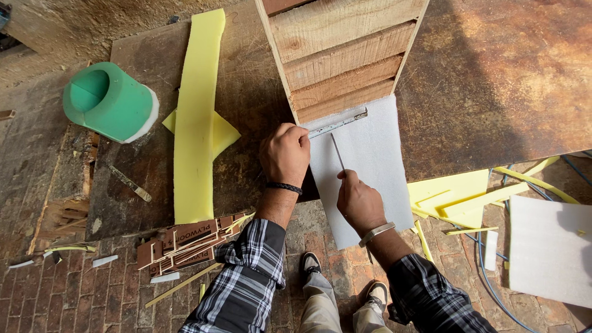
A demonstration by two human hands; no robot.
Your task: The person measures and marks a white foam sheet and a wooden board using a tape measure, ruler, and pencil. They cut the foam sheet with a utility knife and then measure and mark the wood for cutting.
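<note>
A white foam sheet lies on the brown board table, hanging over its near edge. My left hand rests closed on the sheet's left edge, fingers on a metal ruler that lies across the sheet's top. My right hand grips a thin blade, its tip pointing up the sheet toward the ruler. A wooden slatted frame stands just beyond the ruler.
A long yellow foam strip and a green foam roll lie left on the table. Yellow offcuts, a white sheet, blue cables and plywood scraps litter the brick floor.
</note>
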